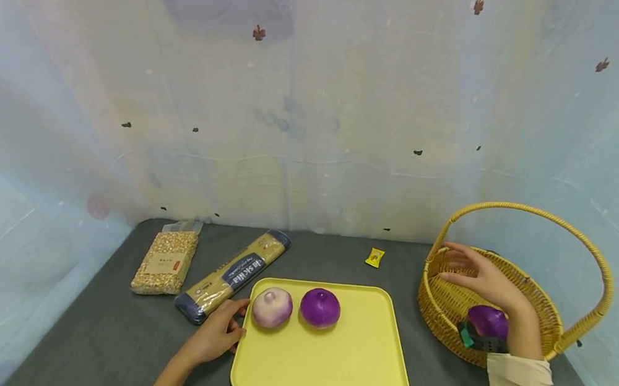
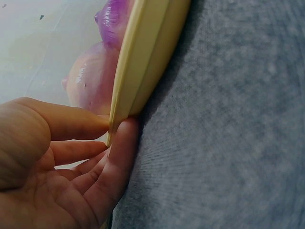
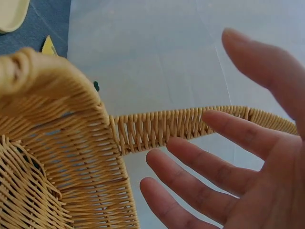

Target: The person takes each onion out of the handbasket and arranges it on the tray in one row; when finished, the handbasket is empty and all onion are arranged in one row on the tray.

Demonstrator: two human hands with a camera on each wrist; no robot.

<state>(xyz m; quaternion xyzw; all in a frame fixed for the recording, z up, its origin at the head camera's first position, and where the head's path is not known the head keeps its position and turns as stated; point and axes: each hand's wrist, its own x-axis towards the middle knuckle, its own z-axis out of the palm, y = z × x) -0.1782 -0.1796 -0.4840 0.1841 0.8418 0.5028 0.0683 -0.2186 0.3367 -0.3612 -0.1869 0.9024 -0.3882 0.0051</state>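
Observation:
My left hand point(image 1: 216, 333) pinches the left rim of a yellow tray point(image 1: 326, 368); in the left wrist view the thumb lies on the rim's inner side and fingers reach under it. On the tray sit a pale purple-and-white onion point(image 1: 272, 308) and a deep purple onion point(image 1: 320, 308), side by side. Over the wicker basket point(image 1: 435, 307) on the right is my right hand point(image 1: 480, 276), fingers spread and holding nothing. Inside that basket lies another purple onion point(image 1: 487, 321), partly hidden by the wrist. The right wrist view shows the fingers near the basket's handle point(image 3: 162, 126).
Left of the tray lie a long pack of pasta point(image 1: 234, 276) and a clear bag of yellow kernels point(image 1: 167, 260). A small yellow packet point(image 1: 375, 257) rests behind the tray. The basket's tall handle arches upward. A pale curtain point(image 1: 316, 125) hangs behind the dark table.

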